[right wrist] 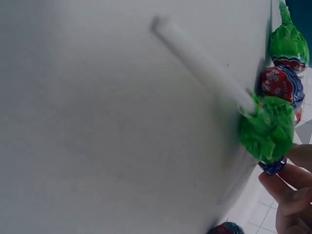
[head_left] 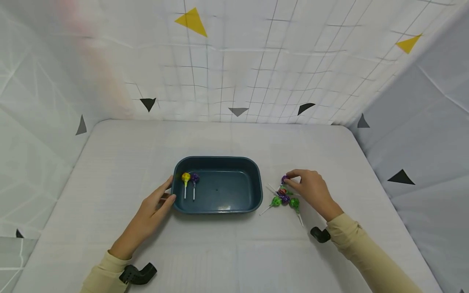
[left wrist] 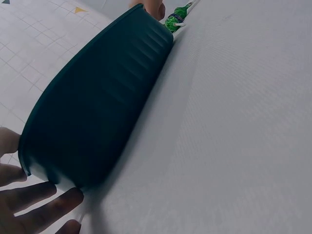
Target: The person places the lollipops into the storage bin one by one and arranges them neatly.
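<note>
White table (head_left: 234, 248), dark tray (head_left: 227, 191), clustered lollipops (head_left: 294, 203)

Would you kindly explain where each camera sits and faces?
Head: on the head, facing forward, down at the tray and lollipops; left hand, right hand, sleeves show.
Left wrist: there, facing along the tray's outside; both hands partly show.
Right wrist: there, facing lollipops across tabletop; right hand shows.
Head and left wrist share the tray.

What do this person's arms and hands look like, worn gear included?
The left sleeve and right sleeve are beige and reach the wrists. A bent black device sits at the left cuff, another black device at the right. The left hand and right hand wear no gloves.
</note>
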A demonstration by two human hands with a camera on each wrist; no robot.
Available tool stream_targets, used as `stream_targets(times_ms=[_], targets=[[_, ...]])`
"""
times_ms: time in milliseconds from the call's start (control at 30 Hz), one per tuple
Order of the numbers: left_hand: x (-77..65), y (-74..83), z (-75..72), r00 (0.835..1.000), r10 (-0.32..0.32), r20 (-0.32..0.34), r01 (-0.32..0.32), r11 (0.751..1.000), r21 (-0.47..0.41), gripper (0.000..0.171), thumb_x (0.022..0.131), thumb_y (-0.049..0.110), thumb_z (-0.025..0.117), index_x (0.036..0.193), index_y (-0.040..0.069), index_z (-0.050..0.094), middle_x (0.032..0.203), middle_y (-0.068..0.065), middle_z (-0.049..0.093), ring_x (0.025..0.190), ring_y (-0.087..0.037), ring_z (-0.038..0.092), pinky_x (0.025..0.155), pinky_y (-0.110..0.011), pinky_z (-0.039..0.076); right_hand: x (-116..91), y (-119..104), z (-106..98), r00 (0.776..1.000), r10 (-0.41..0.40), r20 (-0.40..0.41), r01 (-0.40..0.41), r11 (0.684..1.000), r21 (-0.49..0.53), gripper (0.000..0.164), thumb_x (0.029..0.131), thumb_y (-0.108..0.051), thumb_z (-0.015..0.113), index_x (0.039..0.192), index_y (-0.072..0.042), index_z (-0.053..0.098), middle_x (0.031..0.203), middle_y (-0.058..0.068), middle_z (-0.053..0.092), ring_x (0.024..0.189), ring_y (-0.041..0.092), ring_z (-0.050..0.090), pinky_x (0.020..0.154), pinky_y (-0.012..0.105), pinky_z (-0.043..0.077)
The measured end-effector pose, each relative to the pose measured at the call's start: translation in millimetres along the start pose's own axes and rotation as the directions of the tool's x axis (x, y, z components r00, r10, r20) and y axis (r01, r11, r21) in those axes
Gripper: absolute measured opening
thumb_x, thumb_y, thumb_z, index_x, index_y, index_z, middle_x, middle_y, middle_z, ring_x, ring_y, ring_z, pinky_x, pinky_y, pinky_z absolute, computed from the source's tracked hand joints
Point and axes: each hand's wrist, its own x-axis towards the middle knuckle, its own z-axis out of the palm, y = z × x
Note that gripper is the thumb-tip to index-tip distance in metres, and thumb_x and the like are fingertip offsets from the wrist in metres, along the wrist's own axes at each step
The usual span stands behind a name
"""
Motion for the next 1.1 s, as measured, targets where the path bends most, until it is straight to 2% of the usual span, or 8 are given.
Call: stream_targets(times_ms=[300, 500, 700, 900, 1100], targets=[[0.7, 0.2, 0.4, 1.000, 0.006, -0.003, -0.006, 1.000, -0.001, 0.059, 0.110, 0.022, 0.051, 0.163, 0.008, 0.030, 0.158, -0.019, 0.048, 0.118, -0.029, 0.067, 0.097, -0.051, 0.055, 12, -4, 7, 0.998, -0.027, 0.048, 0.023, 0.996, 0.088, 0.029, 0.095, -0.030, 0.076, 0.116, -0.010, 0.079, 0.112, 0.011, 0.079, 0.070, 0.016, 0.061, 0.056, 0.028, 0.048], [0.7, 1.6, 0.7, 1.000, -0.001, -0.005, 0.001, 1.000, 0.000, 0.059, 0.110, 0.023, 0.051, 0.163, 0.009, 0.030, 0.159, -0.018, 0.047, 0.118, -0.029, 0.067, 0.098, -0.052, 0.055, 18, -7, 7, 0.994, -0.046, 0.100, 0.029, 0.985, 0.170, 0.029, 0.097, -0.027, 0.075, 0.120, -0.010, 0.078, 0.112, 0.011, 0.078, 0.066, 0.014, 0.059, 0.053, 0.027, 0.046], [0.5, 2.3, 0.8, 1.000, -0.015, -0.004, 0.015, 1.000, -0.002, 0.059, 0.110, 0.025, 0.051, 0.164, 0.010, 0.030, 0.159, -0.018, 0.048, 0.117, -0.028, 0.067, 0.098, -0.054, 0.054, 21, -9, 8, 0.991, -0.042, 0.124, 0.021, 0.985, 0.171, 0.030, 0.096, -0.027, 0.075, 0.121, -0.011, 0.078, 0.098, 0.008, 0.078, 0.060, 0.015, 0.054, 0.048, 0.027, 0.041], [0.4, 1.7, 0.2, 1.000, -0.005, -0.002, 0.005, 1.000, -0.004, 0.059, 0.110, 0.024, 0.051, 0.163, 0.009, 0.030, 0.158, -0.018, 0.048, 0.117, -0.028, 0.067, 0.098, -0.052, 0.055, 21, -12, 7, 0.992, -0.028, 0.120, 0.010, 0.989, 0.149, 0.033, 0.094, -0.030, 0.078, 0.120, -0.009, 0.078, 0.107, 0.010, 0.079, 0.065, 0.014, 0.059, 0.052, 0.029, 0.045], [0.1, 1.3, -0.1, 1.000, -0.005, -0.001, 0.005, 1.000, -0.007, 0.059, 0.110, 0.023, 0.051, 0.163, 0.009, 0.030, 0.158, -0.019, 0.048, 0.117, -0.029, 0.067, 0.097, -0.053, 0.055, 24, -15, 6, 0.991, -0.022, 0.128, 0.003, 0.989, 0.149, 0.029, 0.093, -0.028, 0.078, 0.115, -0.009, 0.079, 0.103, 0.009, 0.080, 0.064, 0.014, 0.060, 0.054, 0.029, 0.046]])
